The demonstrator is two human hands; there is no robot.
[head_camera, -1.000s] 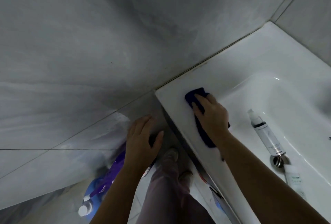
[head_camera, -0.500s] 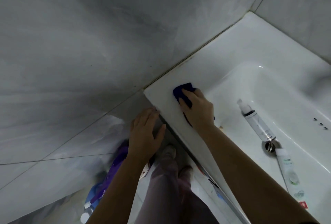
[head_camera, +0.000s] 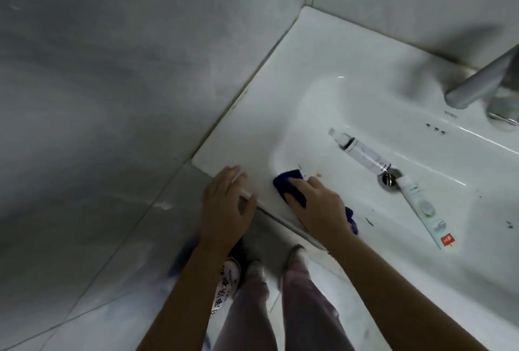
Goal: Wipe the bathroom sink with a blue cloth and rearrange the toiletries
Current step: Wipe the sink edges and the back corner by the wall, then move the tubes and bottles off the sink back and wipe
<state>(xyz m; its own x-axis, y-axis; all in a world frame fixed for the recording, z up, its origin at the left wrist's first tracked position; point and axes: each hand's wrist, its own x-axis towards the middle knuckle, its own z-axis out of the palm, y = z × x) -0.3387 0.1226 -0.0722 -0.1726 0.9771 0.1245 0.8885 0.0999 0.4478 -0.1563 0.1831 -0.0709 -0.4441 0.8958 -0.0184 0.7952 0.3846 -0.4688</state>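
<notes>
**Two hands at the front rim of the sink**

1. Right hand [head_camera: 317, 204]: laid palm-down on the blue cloth [head_camera: 288, 182]. The fingers are extended and lie flat over the fabric, pressing it rather than clutching it. The cloth sits on the front rim of the white sink [head_camera: 280, 92], near the front-left corner. One end shows ahead of the fingertips and another beside the wrist.
2. Left hand [head_camera: 224, 207]: placed over the front edge of the sink, just beside the cloth. The fingers are straight and slightly spread, and they hold nothing.
3. Basin contents: a clear pump bottle [head_camera: 362, 152] and a white tube [head_camera: 421, 207] both lie on their sides. The drain [head_camera: 389, 179] sits between them, each with one end at it.
4. Fixtures: a grey faucet [head_camera: 477, 83] stands at the back right, well apart from both hands.
5. Marks: a small orange speck [head_camera: 318, 174] lies on the basin just beyond the cloth.
</notes>
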